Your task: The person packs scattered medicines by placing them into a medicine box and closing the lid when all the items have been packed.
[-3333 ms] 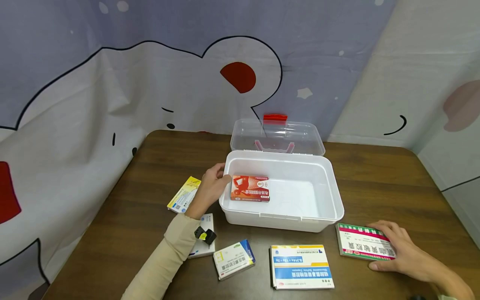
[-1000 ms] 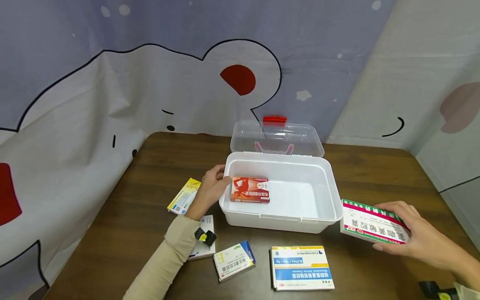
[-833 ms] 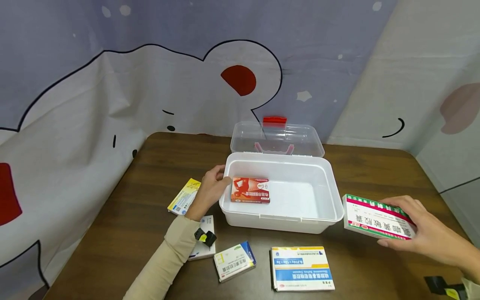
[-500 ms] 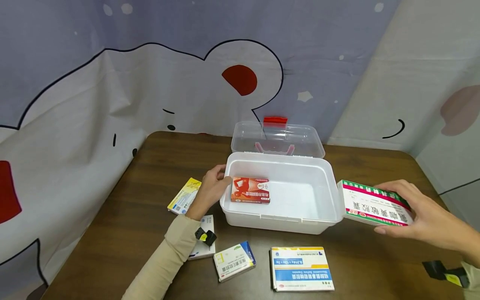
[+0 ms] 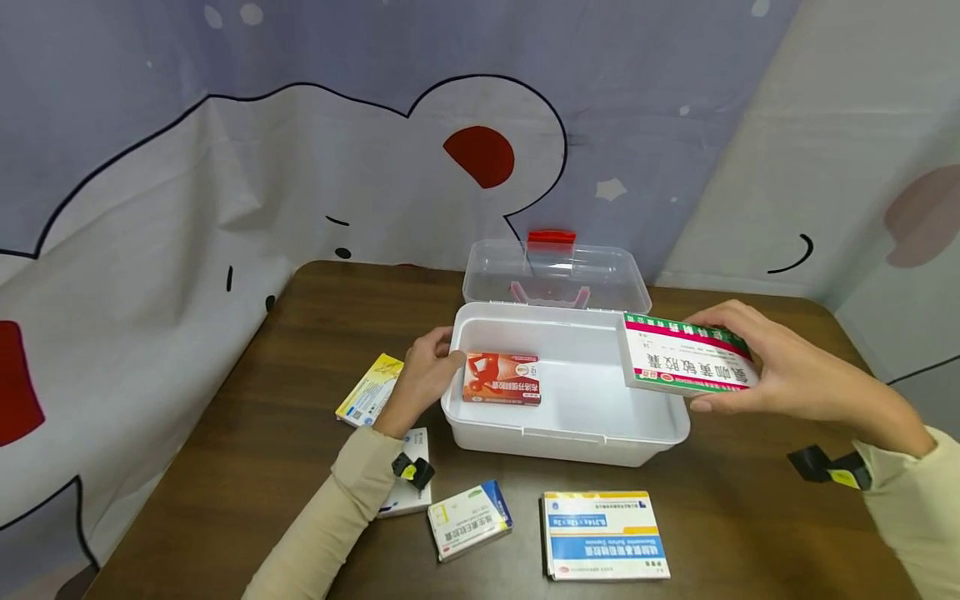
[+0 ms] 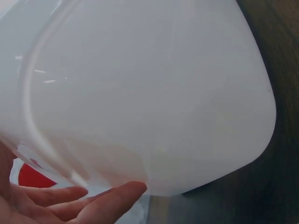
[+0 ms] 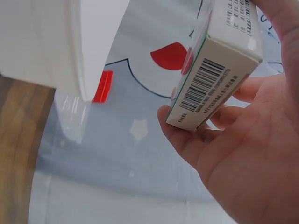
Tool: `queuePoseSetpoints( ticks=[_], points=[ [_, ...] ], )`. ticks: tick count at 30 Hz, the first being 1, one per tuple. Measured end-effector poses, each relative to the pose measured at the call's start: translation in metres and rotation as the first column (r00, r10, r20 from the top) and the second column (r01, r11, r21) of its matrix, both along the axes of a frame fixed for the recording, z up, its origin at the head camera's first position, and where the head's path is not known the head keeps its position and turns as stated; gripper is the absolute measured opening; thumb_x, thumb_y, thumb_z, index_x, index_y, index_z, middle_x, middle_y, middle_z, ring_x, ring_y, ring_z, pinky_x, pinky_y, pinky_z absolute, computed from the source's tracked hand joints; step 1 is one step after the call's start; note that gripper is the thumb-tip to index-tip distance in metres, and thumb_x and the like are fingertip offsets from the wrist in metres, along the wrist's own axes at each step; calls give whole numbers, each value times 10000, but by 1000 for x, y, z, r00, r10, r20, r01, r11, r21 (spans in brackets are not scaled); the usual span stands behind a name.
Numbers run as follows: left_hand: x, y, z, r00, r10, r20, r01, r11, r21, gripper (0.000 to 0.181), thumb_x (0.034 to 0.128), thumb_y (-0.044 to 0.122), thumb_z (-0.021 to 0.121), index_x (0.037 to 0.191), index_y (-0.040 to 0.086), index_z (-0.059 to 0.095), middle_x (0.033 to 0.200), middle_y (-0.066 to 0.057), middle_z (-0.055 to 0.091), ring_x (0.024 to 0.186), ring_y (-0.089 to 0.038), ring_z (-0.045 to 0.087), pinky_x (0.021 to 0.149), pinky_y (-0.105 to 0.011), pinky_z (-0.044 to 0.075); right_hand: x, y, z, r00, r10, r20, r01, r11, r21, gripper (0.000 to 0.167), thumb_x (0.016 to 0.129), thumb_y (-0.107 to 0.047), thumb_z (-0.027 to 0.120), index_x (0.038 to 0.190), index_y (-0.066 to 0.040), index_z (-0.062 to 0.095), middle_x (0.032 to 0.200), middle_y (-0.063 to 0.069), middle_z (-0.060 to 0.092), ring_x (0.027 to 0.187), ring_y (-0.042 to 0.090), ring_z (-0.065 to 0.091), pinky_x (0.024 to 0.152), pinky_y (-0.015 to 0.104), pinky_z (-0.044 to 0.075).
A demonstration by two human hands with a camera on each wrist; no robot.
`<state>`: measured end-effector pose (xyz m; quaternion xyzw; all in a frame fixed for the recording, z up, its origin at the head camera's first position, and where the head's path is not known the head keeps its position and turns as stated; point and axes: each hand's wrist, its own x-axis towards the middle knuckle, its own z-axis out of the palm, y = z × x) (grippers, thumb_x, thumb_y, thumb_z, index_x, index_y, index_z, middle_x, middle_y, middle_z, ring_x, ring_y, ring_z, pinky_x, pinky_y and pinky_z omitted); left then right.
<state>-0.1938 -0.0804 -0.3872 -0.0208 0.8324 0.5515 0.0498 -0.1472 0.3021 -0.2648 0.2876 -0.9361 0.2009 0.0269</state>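
My right hand [image 5: 787, 367] grips a white, green and magenta medicine box [image 5: 686, 354] by its right end, thumb on the near side and fingers on the far side. In the head view it overlaps the right end of an open white plastic storage box [image 5: 562, 446]. The right wrist view shows its barcoded end [image 7: 203, 86] and the thumb and fingers around it. My left hand [image 5: 429, 371] holds the storage box's left rim. Its fingers touch the outer wall [image 6: 163, 93] in the left wrist view. Inside, on the left, lies a red medicine box [image 5: 501, 379].
The clear lid [image 5: 558, 271] with a red latch is folded back behind the storage box. In front lie a blue-and-white medicine box stack [image 5: 606, 537] and a vitamin E box [image 5: 470, 521]. A yellow-and-white box [image 5: 370, 387] and a white box [image 5: 408, 492] are partly under the left arm.
My right hand has taken hold of the green and magenta medicine box, lifted it off the table and carried it leftward to the storage box. My left hand has stayed at the rim.
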Motion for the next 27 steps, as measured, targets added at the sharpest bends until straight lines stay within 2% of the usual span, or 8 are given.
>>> queuePoseSetpoints(
  ticks=[4, 8, 13, 20, 27],
  points=[
    [-1, 0, 0, 1000, -6, -5, 6, 1000, -2, 427, 885, 180, 514, 1298, 77, 472, 1138, -127, 617, 985, -255, 598, 850, -422, 490, -12, -12, 4, 999, -3, 47, 3, 1000, -6, 771, 592, -369, 849, 1247, -292, 448, 1140, -139, 447, 880, 29, 454, 701, 158, 384],
    [-1, 0, 1, 1000, -2, -4, 2, 1000, -3, 429, 882, 179, 513, 1295, 75, 472, 1134, -130, 618, 985, -256, 596, 854, -423, 488, -27, -26, 6, 998, 32, 51, -32, 999, 14, 768, 597, -383, 842, 1249, -248, 459, 1097, -127, 450, 855, 43, 456, 686, 206, 408],
    [0, 0, 1, 1000, -4, -5, 4, 1000, 7, 438, 880, 175, 511, 1302, 68, 465, 1139, -138, 614, 982, -259, 597, 849, -423, 490, -42, -41, 6, 994, 56, 97, -60, 997, 41, 772, 611, -448, 815, 1254, -223, 452, 1089, -105, 451, 875, 74, 455, 701, 253, 421],
    [0, -1, 0, 1000, -10, -6, 10, 1000, 10, 444, 882, 175, 510, 1309, 66, 458, 1138, -143, 616, 987, -255, 596, 853, -424, 487, -57, -56, -8, 972, 62, 225, -75, 996, 50, 765, 620, -544, 768, 1242, -246, 438, 1076, -89, 459, 914, 100, 440, 734, 292, 432],
    [-1, -2, 0, 1000, -7, -25, 7, 1000, 16, 431, 866, 155, 510, 1285, 53, 483, 1113, -164, 627, 960, -256, 604, 843, -422, 491, -69, -72, -24, 958, 110, 263, -135, 987, 81, 821, 628, -587, 738, 1263, -172, 424, 1130, -53, 453, 970, 128, 427, 785, 324, 417]
  ],
)
